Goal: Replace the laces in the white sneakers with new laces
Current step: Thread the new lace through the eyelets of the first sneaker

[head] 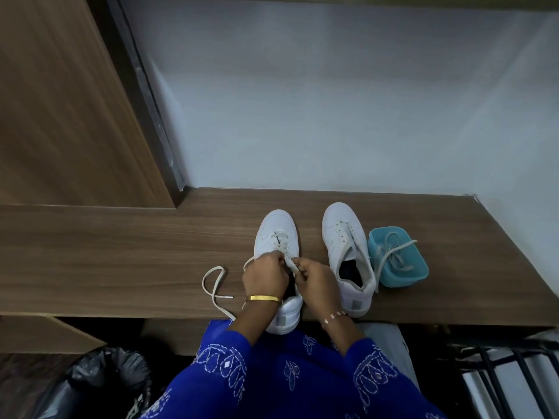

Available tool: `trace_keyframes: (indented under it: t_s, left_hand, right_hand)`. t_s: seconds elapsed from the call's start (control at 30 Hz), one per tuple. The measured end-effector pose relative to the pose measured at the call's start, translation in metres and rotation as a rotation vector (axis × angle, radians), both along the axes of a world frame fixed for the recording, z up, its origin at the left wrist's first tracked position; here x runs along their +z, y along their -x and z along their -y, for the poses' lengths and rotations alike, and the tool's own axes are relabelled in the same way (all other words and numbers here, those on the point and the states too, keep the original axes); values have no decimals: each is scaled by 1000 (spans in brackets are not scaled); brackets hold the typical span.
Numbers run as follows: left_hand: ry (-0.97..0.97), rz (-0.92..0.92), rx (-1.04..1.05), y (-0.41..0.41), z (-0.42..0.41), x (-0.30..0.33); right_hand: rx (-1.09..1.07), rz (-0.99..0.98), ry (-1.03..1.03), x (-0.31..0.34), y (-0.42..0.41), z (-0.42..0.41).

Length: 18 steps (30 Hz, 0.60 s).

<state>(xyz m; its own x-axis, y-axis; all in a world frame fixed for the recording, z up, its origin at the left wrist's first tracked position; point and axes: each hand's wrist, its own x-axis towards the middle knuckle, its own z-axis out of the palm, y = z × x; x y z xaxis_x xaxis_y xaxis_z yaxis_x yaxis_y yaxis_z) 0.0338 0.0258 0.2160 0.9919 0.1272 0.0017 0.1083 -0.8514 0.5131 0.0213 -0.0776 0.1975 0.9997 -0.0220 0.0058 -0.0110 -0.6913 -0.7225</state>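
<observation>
Two white sneakers stand on a wooden shelf, toes pointing away from me. The left sneaker [276, 234] is partly laced, and its heel overhangs the shelf's front edge. My left hand [265, 275] and my right hand [314, 279] meet over its upper eyelets, each pinching the off-white lace [214, 285]. A loose loop of that lace trails left across the wood. The right sneaker [348, 252] stands untouched with a lace threaded loosely near its toe. A teal tub [402, 275] beside it holds another lace [393, 252].
The wooden shelf [121, 261] ends at a pale wall behind and a wooden panel at the back left. A black bin bag [99, 385] sits below on the left, and a dark metal rack [508, 379] below on the right.
</observation>
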Motion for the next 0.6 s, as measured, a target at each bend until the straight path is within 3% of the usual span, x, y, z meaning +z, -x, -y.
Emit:
trace_keyframes:
  t_s: [0.13,0.3,0.5,0.6]
  left_hand:
    - [-291,176,-40,-2,-2,-3]
    - [-319,203,-1,-5,-2,-12]
    - [-53,-33,43,-12,-3,-10]
    - [231,-96,113,-14,-4,-17]
  right_hand:
    - [8,4,10,-2,-1,1]
    - [10,9,32,-2,-2,1]
    - [2,10,20,-5,-2,2]
    - [-12,19,-7,-5,-2,3]
